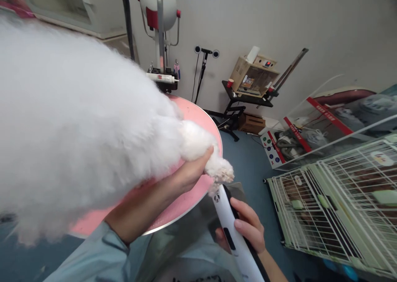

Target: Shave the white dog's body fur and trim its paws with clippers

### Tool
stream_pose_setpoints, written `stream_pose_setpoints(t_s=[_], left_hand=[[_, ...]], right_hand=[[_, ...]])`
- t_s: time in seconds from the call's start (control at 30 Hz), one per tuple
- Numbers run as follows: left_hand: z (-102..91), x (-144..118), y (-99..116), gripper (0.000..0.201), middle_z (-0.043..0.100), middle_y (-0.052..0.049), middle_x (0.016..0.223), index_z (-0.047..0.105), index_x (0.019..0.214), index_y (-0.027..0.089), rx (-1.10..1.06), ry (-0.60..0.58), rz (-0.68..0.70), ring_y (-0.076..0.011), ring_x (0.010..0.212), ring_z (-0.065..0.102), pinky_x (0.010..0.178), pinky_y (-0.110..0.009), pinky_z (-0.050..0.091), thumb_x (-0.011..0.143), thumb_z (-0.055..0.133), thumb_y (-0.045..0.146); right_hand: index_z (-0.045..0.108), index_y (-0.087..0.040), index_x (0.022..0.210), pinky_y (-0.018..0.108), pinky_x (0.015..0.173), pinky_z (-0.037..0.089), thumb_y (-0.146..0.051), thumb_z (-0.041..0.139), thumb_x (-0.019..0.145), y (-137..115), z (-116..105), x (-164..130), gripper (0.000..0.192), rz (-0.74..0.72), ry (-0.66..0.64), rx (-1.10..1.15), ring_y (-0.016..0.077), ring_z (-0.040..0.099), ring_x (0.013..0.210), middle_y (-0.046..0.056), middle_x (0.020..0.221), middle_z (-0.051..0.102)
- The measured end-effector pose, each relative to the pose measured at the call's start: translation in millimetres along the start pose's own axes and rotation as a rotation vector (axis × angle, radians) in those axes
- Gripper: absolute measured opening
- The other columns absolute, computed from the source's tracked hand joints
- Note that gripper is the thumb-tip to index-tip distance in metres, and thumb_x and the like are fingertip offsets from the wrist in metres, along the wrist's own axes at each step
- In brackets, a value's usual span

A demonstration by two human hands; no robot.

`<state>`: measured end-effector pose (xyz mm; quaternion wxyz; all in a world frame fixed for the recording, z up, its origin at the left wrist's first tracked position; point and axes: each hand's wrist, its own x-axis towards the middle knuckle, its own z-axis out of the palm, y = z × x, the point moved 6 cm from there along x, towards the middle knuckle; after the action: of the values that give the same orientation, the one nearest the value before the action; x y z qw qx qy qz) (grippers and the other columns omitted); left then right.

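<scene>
A big, fluffy white dog (93, 108) fills the left of the view, standing over a round pink grooming table (198, 108). One of its legs, ending in a paw (223, 170) with brownish fur at the tip, stretches past the table's edge. My left hand (196, 168) is wrapped around that leg just above the paw. In my right hand (248, 226) is a white and black hair clipper (228, 228), gripped along its body. The clipper's head is right at the underside of the paw, with a tuft of fur between them. Fur hides part of my left fingers.
A tool holder with a white tube (163, 78) and a grooming arm post (160, 29) stand at the table's far edge. Wire cages (325, 203) line the right side. Behind are a ring-light stand (203, 67) and a wooden box (252, 77) on a black stand.
</scene>
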<state>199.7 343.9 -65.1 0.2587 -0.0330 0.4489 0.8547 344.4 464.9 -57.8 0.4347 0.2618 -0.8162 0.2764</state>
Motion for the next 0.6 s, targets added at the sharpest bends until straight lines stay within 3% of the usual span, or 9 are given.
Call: stream_pose_setpoints(t_s=[0.13,0.4,0.6], left_hand=[[0.8,-0.6,-0.3,0.046,0.069,-0.007,0.091,0.065,0.091,0.013,0.019,-0.021,0.013,-0.02,0.09,0.062,0.088,-0.03,0.044,0.072,0.068,0.055],[-1.6,-1.3,-1.1,0.043,0.068,-0.006,0.091,0.065,0.091,0.013,0.009,-0.013,0.049,-0.0184,0.087,0.061,0.084,-0.029,0.044,0.073,0.068,0.053],[-0.8,-1.5,1.0,0.041,0.068,-0.007,0.099,0.063,0.094,0.014,-0.013,-0.002,0.04,-0.0216,0.103,0.059,0.086,-0.028,0.044,0.075,0.068,0.05]], right_hand=[[0.051,-0.019,0.108,0.033,0.069,0.061,-0.02,0.071,0.074,-5.5,-10.5,-8.0,0.04,-0.079,0.157,0.02,0.0206,0.066,0.1,0.01,0.125,0.061],[0.048,-0.02,0.117,0.031,0.067,0.062,-0.024,0.071,0.077,-5.0,-9.7,-3.9,0.046,-0.07,0.108,0.028,0.021,0.066,0.101,0.011,0.131,0.058],[0.045,-0.02,0.125,0.029,0.066,0.063,-0.028,0.068,0.082,-7.1,-4.6,11.9,0.05,-0.037,0.102,0.054,0.021,0.066,0.106,0.011,0.132,0.057]])
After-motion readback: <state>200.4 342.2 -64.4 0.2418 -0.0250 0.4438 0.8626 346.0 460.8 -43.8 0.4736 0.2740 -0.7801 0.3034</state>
